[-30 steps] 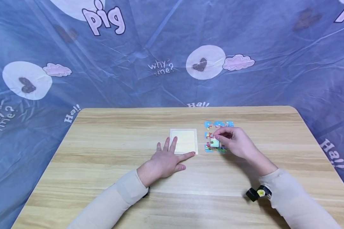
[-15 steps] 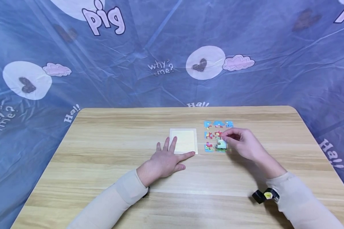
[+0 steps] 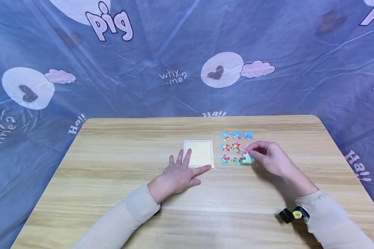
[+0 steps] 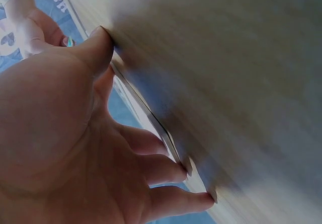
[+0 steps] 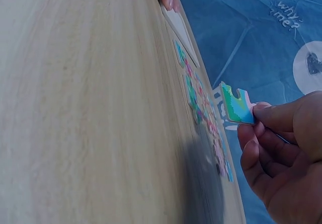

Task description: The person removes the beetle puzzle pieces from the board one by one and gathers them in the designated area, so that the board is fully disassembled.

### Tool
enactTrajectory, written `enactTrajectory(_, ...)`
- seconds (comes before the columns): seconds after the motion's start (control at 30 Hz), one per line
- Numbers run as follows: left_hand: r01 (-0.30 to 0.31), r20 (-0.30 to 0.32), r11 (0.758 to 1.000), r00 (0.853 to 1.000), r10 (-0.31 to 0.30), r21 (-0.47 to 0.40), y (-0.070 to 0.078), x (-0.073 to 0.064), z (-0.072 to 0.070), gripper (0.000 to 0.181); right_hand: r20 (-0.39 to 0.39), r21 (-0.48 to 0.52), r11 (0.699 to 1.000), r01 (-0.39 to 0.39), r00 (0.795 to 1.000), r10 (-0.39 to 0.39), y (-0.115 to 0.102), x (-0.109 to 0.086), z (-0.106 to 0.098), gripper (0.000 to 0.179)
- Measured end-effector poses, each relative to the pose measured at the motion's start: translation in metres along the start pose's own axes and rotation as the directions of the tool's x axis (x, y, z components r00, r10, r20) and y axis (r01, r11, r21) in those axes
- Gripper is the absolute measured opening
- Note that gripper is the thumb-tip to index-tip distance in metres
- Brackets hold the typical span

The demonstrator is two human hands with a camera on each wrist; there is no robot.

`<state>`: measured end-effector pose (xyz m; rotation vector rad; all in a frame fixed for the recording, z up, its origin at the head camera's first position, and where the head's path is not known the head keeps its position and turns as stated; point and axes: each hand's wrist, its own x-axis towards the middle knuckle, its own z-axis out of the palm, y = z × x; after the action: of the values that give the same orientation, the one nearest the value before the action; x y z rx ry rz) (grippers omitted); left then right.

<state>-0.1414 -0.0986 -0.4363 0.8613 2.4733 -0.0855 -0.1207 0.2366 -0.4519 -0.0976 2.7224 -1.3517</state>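
Observation:
My left hand (image 3: pixel 178 176) lies with spread, straight fingers over the lower left of a square white puzzle frame (image 3: pixel 213 154), fingertips resting on its edge and board. Between thumb and fingers, my right hand (image 3: pixel 269 157) pinches a green and blue jigsaw piece (image 5: pixel 236 104), seen in the right wrist view raised above the table. Beside the frame, several jigsaw pieces (image 3: pixel 236 147) lie apart in rows, with blue tops and red figures. The held piece hangs over the lower right of these rows; my right fingers partly cover a piece in the middle row.
A wooden table (image 3: pixel 118 138) carries everything. Behind and around it hangs a blue printed cloth (image 3: pixel 174 41) with words and clouds. A black device (image 3: pixel 286 215) is strapped at my right wrist, low over the table.
My right hand has carried the pinched jigsaw piece to the right, from over the middle of the rows to their lower right corner. My left hand stays on the frame.

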Motion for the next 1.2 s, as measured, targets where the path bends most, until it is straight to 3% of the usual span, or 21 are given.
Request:
enactTrajectory(0.37, -0.003, -0.001, 1.000, 1.000, 0.003, 0.003, -0.001, 0.000, 0.001, 0.058, 0.023, -0.054, 0.998, -0.021, 0.999, 0.022, 0.010, -0.003, -0.002, 0.015)
enactTrajectory(1.2, -0.010, -0.008, 1.000, 1.000, 0.010, 0.017, 0.000, -0.002, -0.001, 0.058, -0.017, -0.101, 0.994, -0.038, 0.999, 0.037, 0.026, -0.001, 0.004, 0.016)
